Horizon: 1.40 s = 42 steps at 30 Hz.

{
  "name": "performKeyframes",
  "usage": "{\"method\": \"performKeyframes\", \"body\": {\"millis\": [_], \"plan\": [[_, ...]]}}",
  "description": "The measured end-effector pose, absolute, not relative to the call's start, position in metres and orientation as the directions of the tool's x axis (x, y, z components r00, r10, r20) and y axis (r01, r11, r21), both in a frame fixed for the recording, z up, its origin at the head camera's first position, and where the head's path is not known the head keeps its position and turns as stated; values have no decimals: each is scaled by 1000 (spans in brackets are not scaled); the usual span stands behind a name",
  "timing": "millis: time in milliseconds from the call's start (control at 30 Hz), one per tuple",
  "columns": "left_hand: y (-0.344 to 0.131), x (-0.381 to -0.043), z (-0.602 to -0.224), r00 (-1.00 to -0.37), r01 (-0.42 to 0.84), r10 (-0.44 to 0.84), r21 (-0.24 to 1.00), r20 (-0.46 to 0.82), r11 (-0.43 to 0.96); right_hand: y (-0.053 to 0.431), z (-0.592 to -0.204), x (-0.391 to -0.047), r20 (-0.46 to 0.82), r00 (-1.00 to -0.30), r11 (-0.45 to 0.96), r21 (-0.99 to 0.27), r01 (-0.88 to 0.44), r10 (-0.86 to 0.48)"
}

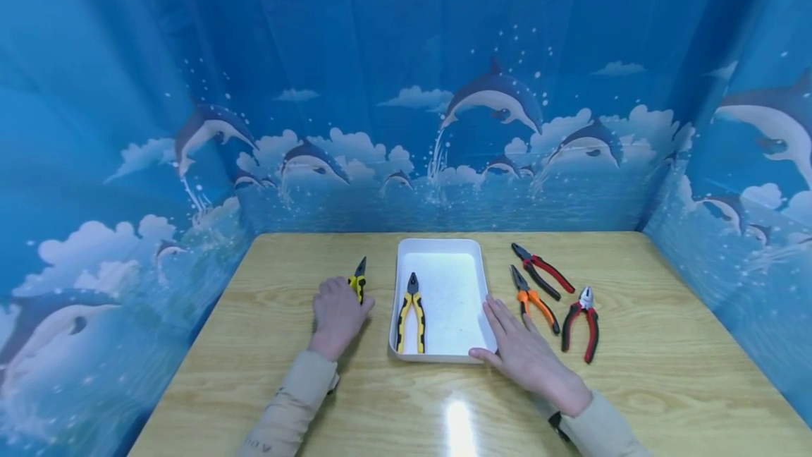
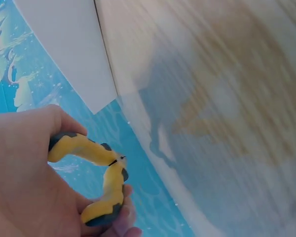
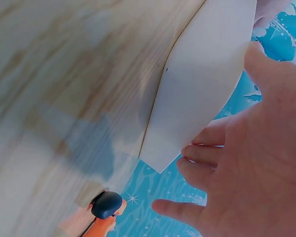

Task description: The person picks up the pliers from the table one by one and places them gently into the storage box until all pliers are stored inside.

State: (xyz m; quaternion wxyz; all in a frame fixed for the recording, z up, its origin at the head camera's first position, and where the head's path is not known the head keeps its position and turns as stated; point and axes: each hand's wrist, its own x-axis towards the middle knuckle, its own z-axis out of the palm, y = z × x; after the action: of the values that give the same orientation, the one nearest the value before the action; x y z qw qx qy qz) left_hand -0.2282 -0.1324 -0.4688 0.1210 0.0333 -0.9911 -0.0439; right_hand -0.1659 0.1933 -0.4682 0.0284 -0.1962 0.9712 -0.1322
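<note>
My left hand (image 1: 340, 310) grips a pair of yellow and black pliers (image 1: 358, 281), left of the white tray (image 1: 444, 357). In the left wrist view its thumb and fingers curl round the two spread handles (image 2: 113, 185). Inside the tray, along its left side, lies another pair of yellow and black long-nose pliers (image 1: 413, 302). My right hand (image 1: 526, 358) rests against the tray's near right corner with fingers extended. The right wrist view shows its fingertips (image 3: 190, 150) at the tray's side wall (image 3: 197, 84).
Right of the tray lie orange-handled long-nose pliers (image 1: 536, 300), red and black pliers (image 1: 545, 272) behind them, and a second red and black pair (image 1: 581, 323) farther right. All sit on a wooden table (image 1: 653, 372). A blue dolphin-print curtain (image 1: 406, 55) surrounds the back and sides.
</note>
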Motion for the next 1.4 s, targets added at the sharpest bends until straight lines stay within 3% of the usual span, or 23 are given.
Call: {"method": "performKeyframes", "body": {"millis": [233,1400], "plan": [[-130,-225,-463,-934,-33,-71,112,349,993,194,-469,-167,-8,-923,889,-272,-369,-385],[-104,-209,-450,-958,3,-14,59,286,998,194,-465,-164,-2,-921,883,-284,-374,-391]]}}
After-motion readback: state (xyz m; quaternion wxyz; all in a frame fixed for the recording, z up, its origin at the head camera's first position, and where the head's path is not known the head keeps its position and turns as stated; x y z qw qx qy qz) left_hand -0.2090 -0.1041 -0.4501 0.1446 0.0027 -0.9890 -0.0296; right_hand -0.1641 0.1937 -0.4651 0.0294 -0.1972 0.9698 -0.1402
